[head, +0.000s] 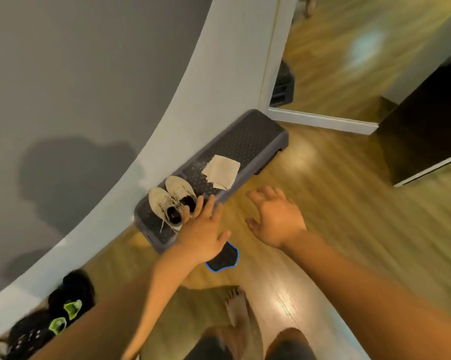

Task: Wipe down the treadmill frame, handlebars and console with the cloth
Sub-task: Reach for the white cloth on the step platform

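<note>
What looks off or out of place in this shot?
Whitish specks are scattered on the step platform beside the cloth, like a spill or dust. A pair of shoes sits on the same platform. Nothing looks damaged.

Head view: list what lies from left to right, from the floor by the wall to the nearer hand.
black shoes → white sneakers → cloth → right hand

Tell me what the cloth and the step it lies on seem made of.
Cloth: probably thin woven fabric, matte beige; soft folded layers, frayed edge. Step platform: likely moulded plastic, matte dark grey, dotted tread; a rubber top is possible.
</note>
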A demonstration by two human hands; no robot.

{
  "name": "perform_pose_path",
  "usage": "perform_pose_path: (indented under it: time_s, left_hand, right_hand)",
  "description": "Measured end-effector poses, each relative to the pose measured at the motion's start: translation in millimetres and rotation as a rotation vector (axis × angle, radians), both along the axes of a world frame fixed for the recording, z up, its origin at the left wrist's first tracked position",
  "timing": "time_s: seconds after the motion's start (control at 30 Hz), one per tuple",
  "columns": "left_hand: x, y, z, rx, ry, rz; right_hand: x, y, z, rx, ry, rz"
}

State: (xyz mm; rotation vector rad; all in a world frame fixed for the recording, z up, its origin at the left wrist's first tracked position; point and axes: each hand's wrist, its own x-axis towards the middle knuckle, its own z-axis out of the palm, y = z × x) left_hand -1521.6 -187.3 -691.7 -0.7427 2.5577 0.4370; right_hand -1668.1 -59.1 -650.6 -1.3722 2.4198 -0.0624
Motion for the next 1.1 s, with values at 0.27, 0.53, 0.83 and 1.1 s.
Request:
perform_pose_path:
  time_s: [0.27,0.53,0.83,1.1]
  left_hand:
    - [-95.9,-120.1,-126.6,0.009,-0.221,0.000]
    - [-169.8,-185.6,-301.8,0.188,-0.328,0.181]
    - [-175.5,-202.4,-422.2,0.417,-0.211,0.552]
    - [-166.3,-171.7,-367.0,0.538,0.013,0.938]
  right_hand:
    - [-115.1,-137.7,-165.6,0.108,-0.158,0.041]
    - [-178.5,-226.1,-364.9,0.238,-0.059,0.421]
    - [-187.2,-293.9,-508.2,0.297,-0.023,0.417]
    - [-196.3,-271.8,-461.1,-0.053,-0.351,0.193]
